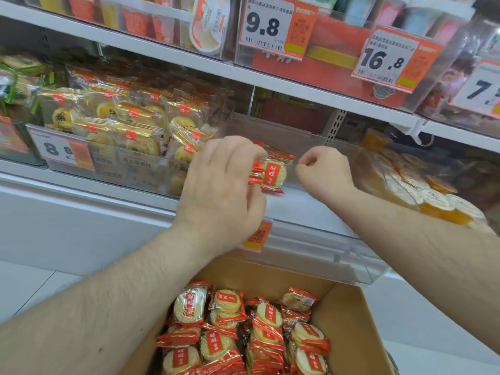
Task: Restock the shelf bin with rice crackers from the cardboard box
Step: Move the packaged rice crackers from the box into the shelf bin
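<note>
1. Early going here, by the look of it: the clear shelf bin [311, 239] at centre frame shows almost nothing inside but its pale floor, while the cardboard box [349, 315] at the bottom centre sits well stocked with rice crackers [243, 331].
2. The left hand [221, 190], just left of centre, curls its fingers around a small bunch of cracker packets [270, 171] and holds them over the bin's left part. They hang above the floor, not yet set down.
3. The right hand [322, 169], just right of centre, is curled into a loose fist over the bin. I can't make out anything in it.
4. So my read: one handful going in, many more to come. The box needs many more trips before that bin looks full.
5. Materials now. The packets are glossy, crinkly film, clear in the middle with red crimped ends and a red label, each showing round, pale, grainy discs.
6. The bin is hard transparent plastic with straight walls and a rounded front lip, an orange tag [257, 236] fixed to its front.
7. The box is plain brown corrugated board, matte, open at the top.
8. In the left part of the frame, the neighbouring bin holds gold-edged pastry packs [130, 125]; at the right, orange jelly cups [422, 190].
</note>
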